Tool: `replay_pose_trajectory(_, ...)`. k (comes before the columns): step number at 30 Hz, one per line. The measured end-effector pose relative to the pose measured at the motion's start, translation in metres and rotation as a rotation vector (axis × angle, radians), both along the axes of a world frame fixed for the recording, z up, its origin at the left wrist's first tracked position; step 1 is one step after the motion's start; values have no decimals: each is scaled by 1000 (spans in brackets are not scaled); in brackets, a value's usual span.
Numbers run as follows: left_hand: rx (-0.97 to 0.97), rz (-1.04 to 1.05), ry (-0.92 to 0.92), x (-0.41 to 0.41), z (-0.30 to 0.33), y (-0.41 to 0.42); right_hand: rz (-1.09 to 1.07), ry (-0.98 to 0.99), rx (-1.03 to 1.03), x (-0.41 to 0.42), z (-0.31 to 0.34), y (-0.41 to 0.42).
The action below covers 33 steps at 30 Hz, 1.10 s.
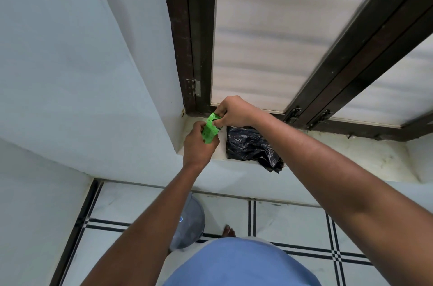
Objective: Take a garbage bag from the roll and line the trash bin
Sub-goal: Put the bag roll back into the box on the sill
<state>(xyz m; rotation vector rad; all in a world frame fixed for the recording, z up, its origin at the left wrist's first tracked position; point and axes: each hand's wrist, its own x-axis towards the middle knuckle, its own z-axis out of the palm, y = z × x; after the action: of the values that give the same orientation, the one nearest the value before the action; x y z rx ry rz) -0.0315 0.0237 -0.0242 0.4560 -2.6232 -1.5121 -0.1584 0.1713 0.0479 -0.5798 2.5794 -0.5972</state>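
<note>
Garbage-bag roll [210, 130], wrapped in a bright green printed label, is held in the air over the left end of the window sill [351, 154], close to the corner where the sill meets the pale blue wall [70, 75]. The left hand [199, 145] grips its lower end, fingers curled round the green wrap from below. The right hand [232, 111] comes over the top, its fingers and thumb pinched on the upper end. Both hands are clamped on the roll; how much black plastic lies under the label cannot be made out, since the fingers cover both ends.

Just beside the roll, to the right, a crumpled black bag [253, 147] lies on the sill, one corner hanging over the front edge. The right forearm crosses above part of it.

Behind the sill stands a dark wooden window frame [199, 28] with frosted panes.

Down on the tiled floor [293, 222], against the wall below the sill, sits the grey trash bin [189, 222]; the left forearm hides much of it, so its inside cannot be seen. A bare foot [228, 231] shows beside it, partly cut off by the person's blue shirt [241, 264].
</note>
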Motion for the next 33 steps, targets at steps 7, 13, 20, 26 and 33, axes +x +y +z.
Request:
replay_pose_trajectory(7,4,-21,8,2,-1,-1,-34,-56,38,-1,-1,-3)
replay_pose_trajectory(13,-44,-38,92,8,-2,-3,-53,-92,32,-2,4,-5)
replay_pose_trajectory(20,-142,-100,122,6,0,-4,-15,-25,163,1,7,-15)
replay_pose_trajectory(26,-134,-54,59,1,4,-6,25,69,152,5,10,-20)
replay_pose_trajectory(33,-115,-21,39,-2,8,-11,-51,-104,-121,9,10,-7)
